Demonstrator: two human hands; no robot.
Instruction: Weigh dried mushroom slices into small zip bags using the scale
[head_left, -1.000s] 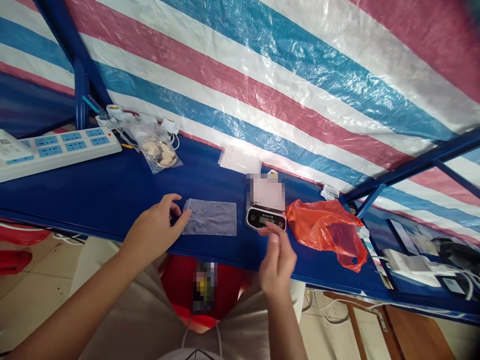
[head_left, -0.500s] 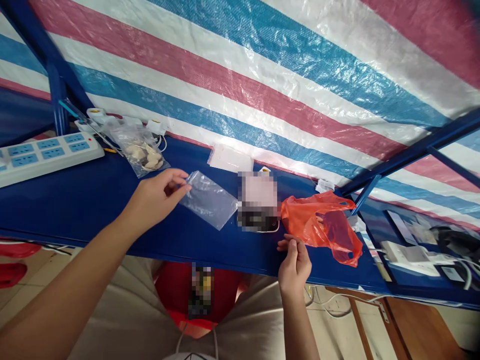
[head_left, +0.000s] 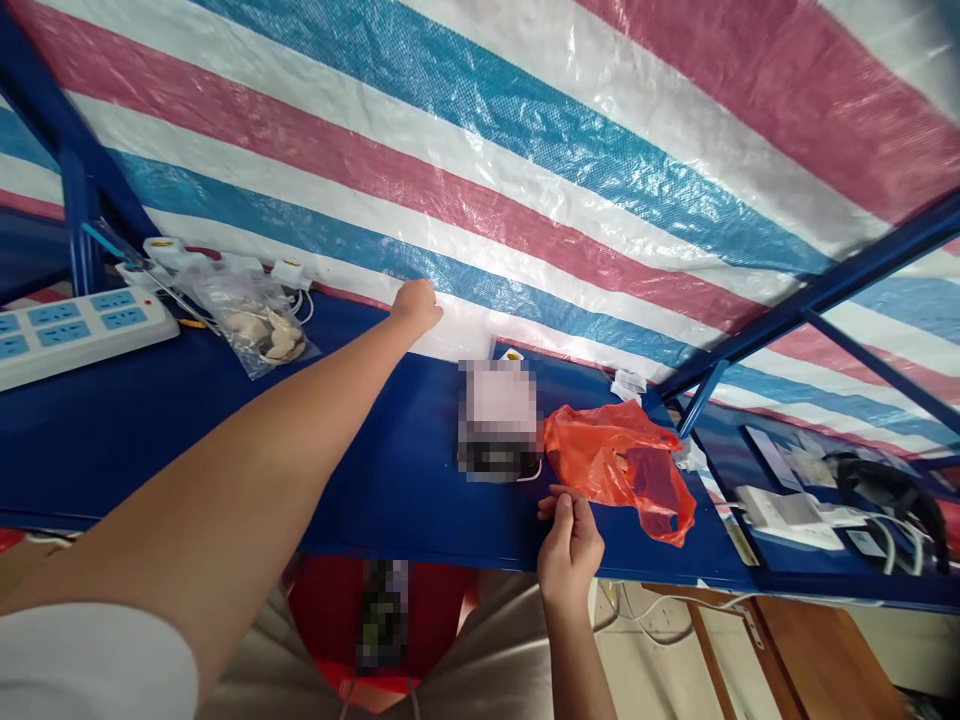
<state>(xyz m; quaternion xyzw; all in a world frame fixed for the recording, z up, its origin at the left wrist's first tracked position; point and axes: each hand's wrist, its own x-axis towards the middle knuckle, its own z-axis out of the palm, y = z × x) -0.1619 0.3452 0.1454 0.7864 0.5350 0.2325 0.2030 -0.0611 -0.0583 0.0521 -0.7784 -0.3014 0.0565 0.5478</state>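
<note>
My left hand [head_left: 416, 303] reaches far back over the blue shelf [head_left: 150, 430] to where it meets the striped tarp [head_left: 525, 170]. Its fingers are curled down and what they hold, if anything, is hidden; the clear flat bag is out of sight. My right hand [head_left: 570, 530] hovers at the shelf's front edge with thumb and fingers pinched together, just below the crumpled orange plastic bag [head_left: 622, 465]. A small scale [head_left: 499, 430], partly blurred, stands between my hands, left of the orange bag.
A clear bag of pale pieces [head_left: 255, 320] and a white power strip [head_left: 75, 330] lie at the left. White lamp sockets [head_left: 165, 250] sit by the tarp. A white adapter with cables [head_left: 787, 505] lies at the right. A red stool [head_left: 442, 610] stands below.
My left hand lifted the clear bag off the shelf and carried it back to the tarp, where the bag is now hidden. My right hand left the scale and drew back to the front edge, pinched.
</note>
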